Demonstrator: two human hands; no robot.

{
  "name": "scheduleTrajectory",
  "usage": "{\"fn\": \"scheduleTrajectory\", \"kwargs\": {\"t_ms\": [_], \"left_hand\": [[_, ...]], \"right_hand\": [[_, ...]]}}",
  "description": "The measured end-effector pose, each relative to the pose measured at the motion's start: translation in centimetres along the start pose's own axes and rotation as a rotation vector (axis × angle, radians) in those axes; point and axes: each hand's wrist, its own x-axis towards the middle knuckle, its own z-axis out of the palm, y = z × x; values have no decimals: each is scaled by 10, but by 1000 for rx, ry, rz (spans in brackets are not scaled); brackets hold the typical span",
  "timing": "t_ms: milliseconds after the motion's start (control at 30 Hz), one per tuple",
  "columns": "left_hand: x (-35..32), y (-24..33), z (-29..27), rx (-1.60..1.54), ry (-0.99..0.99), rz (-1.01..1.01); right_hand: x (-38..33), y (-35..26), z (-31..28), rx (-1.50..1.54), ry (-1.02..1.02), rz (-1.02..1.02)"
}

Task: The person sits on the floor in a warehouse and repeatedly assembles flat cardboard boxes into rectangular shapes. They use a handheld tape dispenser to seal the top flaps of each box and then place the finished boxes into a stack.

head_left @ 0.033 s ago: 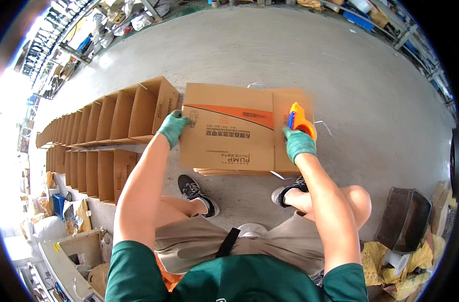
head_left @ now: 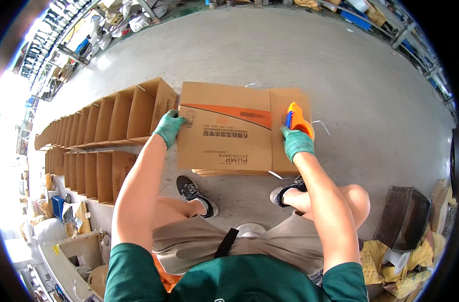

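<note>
In front of me lies a flattened brown cardboard box [head_left: 227, 143] with printing and an orange stripe. My gloved left hand [head_left: 169, 128] grips its left edge, thumb on top and the other fingers partly hidden. My gloved right hand [head_left: 297, 144] is closed round an orange tape dispenser [head_left: 303, 123] with a blue part, over the carton's right side. Below the carton, the edges of more flat cardboard [head_left: 229, 173] show toward me. Both gloves are green.
Two rows of opened cartons, a far row [head_left: 119, 113] and a near row [head_left: 104, 173], stand to the left. A dark bin [head_left: 404, 219] and yellow sacks [head_left: 373, 259] lie at the right. My shoes [head_left: 191, 191] are just below the cardboard. Loaded racks line the far edges.
The carton and my left hand sit very slightly farther left. My right hand still holds the tape dispenser at nearly the same spot.
</note>
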Motion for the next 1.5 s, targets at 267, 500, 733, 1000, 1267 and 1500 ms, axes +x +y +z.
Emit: {"fn": "scheduleTrajectory", "kwargs": {"t_ms": [267,500,733,1000,1267,1500], "left_hand": [[-13,37,-114,-291,237,362],[-34,-1,-143,-308,261,389],[-50,3,-142,-115,169,452],[-41,-18,-145,-159,203,388],[-72,9,-107,-107,-151,327],[-101,29,-50,123,-261,513]], "right_hand": [[8,32,-2,205,-21,171],[-60,-53,-75,-241,39,-219],[-71,-125,-145,-313,822,-780],[-65,-121,-122,8,780,-867],[-84,-132,-153,334,422,-1149],[-36,-93,-113,276,307,-956]]}}
